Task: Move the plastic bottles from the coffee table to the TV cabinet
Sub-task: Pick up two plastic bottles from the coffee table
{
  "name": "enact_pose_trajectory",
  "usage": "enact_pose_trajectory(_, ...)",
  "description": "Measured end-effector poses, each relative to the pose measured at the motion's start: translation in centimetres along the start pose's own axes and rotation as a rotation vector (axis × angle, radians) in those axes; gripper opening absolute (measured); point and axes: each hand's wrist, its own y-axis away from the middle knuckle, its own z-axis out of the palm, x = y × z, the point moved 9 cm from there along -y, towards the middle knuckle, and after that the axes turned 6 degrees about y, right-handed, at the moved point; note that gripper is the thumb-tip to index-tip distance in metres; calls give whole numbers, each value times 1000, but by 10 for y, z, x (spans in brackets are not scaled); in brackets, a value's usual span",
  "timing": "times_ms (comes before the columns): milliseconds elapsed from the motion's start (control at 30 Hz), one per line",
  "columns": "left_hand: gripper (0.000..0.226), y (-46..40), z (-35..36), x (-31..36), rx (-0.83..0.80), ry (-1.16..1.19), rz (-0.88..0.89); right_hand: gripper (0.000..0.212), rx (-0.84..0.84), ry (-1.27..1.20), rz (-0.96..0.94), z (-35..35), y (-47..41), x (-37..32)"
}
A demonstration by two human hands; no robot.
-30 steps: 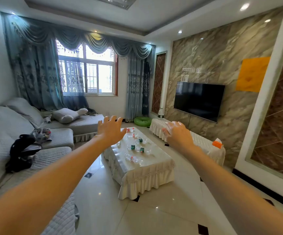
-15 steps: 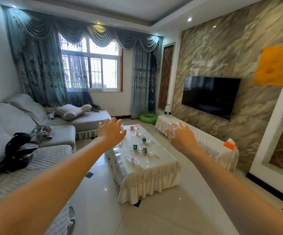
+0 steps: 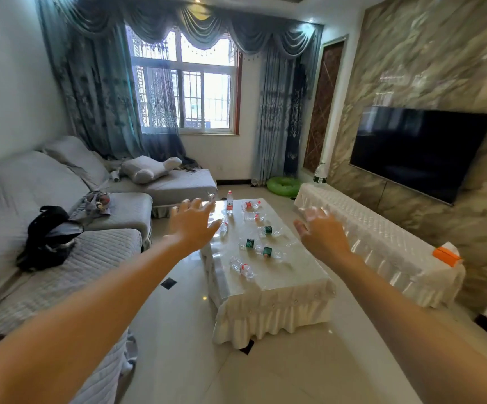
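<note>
on coffee table (image 3: 280, 275): scattered plastic bottles (image 3: 249, 244)

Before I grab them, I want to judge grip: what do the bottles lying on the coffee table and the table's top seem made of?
The clear, red- and green-labelled bottles look like thin transparent plastic: you see through them. The cream skirted coffee table seems topped with a glossy, probably glass or vinyl, sheet: it mirrors the window light.

Clear plastic bottles (image 3: 242, 266) lie on the coffee table's (image 3: 294, 282) glossy cover; frilled cream cloth drapes below.

Right fingers (image 3: 313, 212) blurred, television (image 3: 417, 153) smeared (motion), labels unreadable
</note>
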Motion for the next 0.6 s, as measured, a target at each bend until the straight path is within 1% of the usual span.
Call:
enact_pose_trajectory(200,58,-64,46,-34,-26,-23,-39,49,-89,6,-12,68,-67,-13)
enact_pose_trajectory(367,58,-127,82,-63,-40,-22,-14,50,-78,4,10,111,-135,-20)
enact_pose_trajectory(600,54,-196,131,-93,-86,3,32,48,-117,-24,46,179,-204,-24)
